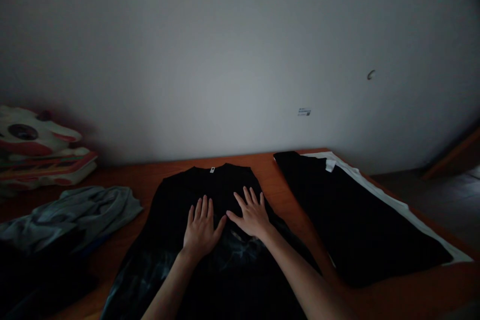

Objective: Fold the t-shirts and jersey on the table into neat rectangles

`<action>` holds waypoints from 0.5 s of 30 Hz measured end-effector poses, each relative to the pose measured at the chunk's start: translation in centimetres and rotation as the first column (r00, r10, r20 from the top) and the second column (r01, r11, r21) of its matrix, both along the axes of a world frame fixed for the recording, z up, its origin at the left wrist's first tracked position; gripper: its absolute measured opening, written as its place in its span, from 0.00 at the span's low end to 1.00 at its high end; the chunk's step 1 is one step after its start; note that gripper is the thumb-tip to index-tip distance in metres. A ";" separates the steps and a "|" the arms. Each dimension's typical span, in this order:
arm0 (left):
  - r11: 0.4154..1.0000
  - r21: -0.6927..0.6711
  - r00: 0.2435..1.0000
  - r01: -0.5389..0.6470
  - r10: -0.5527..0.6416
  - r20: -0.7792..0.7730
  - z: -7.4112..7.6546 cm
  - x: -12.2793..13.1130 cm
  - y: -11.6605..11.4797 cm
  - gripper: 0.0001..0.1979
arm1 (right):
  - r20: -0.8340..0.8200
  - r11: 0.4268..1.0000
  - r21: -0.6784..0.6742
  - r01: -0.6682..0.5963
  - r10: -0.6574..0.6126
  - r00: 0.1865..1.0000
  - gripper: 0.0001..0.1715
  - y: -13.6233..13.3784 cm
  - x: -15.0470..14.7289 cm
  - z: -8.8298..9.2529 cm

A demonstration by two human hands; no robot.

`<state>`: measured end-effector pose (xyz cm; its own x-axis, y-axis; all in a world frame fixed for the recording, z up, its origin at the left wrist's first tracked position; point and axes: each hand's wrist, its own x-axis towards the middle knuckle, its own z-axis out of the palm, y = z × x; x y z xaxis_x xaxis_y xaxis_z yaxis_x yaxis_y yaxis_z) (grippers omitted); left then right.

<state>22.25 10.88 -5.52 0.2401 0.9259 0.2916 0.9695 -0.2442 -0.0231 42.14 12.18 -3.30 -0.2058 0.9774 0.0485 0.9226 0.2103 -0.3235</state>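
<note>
A black shirt [176,195] with a faint pale pattern lies spread on the wooden tabletop [272,165], its neckline and small white label [212,170] toward the wall. My left hand [200,230] rests flat on the upper chest of the shirt, palm down. Beside it my right hand [250,215] also lies palm down on the cloth, fingers spread wide. The two thumbs almost meet near the shirt's middle. Neither hand grips anything. The shirt's lower part runs out of view beneath my forearms.
On the right lies a flat black garment [360,225] over a white one [382,192]. A crumpled grey garment [93,210] and dark cloth [41,280] lie at the left, near a toy keyboard with an animal figure [33,132]. A grey wall [225,60] rises behind.
</note>
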 end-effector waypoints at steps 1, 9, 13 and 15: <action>1.000 -0.004 1.000 0.004 -0.004 0.010 0.0 0.1 0.2 0.40 | -0.002 1.000 0.003 0.002 -0.002 1.000 0.48 0.2 0.1 -0.1; 0.997 -0.071 0.978 0.006 0.009 0.209 0.9 1.0 2.1 0.39 | -0.031 1.000 -0.014 0.015 -0.015 0.999 0.48 2.1 0.9 -0.2; 0.962 -0.261 0.834 0.084 0.075 0.546 3.5 -1.1 2.4 0.33 | -0.148 0.998 0.061 -0.007 0.016 0.989 0.41 1.6 2.0 0.4; 0.931 -0.312 0.757 0.191 0.063 0.651 4.7 -3.6 1.8 0.30 | -0.179 0.991 0.120 -0.053 0.074 0.981 0.36 0.4 3.0 0.6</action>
